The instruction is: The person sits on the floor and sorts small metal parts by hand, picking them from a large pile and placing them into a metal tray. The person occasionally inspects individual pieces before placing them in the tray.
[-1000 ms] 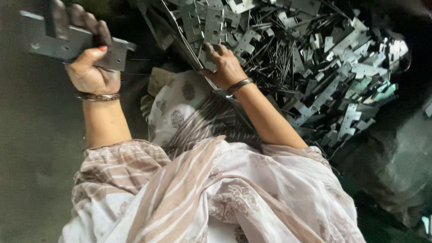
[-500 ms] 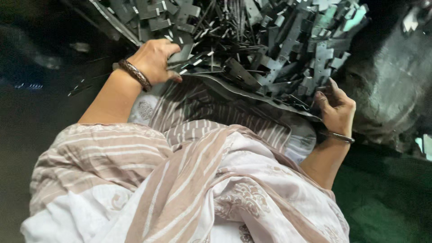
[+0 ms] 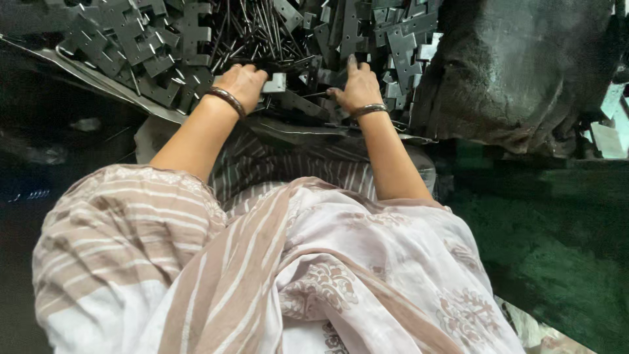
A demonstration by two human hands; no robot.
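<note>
A big heap of flat dark metal brackets (image 3: 164, 39) mixed with thin metal rods (image 3: 252, 26) fills the top of the view. My left hand (image 3: 241, 84) lies knuckles up on the heap, fingers curled around a small light metal piece (image 3: 275, 83). My right hand (image 3: 354, 85) presses flat on the brackets just to the right, fingers spread, with nothing clearly gripped. Each wrist wears a dark bangle. My striped beige and white clothing fills the lower half.
A dark metal sheet (image 3: 288, 130) edges the heap above my lap. A bulky dark sack-like mass (image 3: 524, 72) sits at the right. Dark green floor (image 3: 544, 242) lies at the lower right, shadowed ground at the left.
My left hand has let go of a handful of brackets it held up at the left and dropped onto the heap. My right hand swung out right, then back beside it.
</note>
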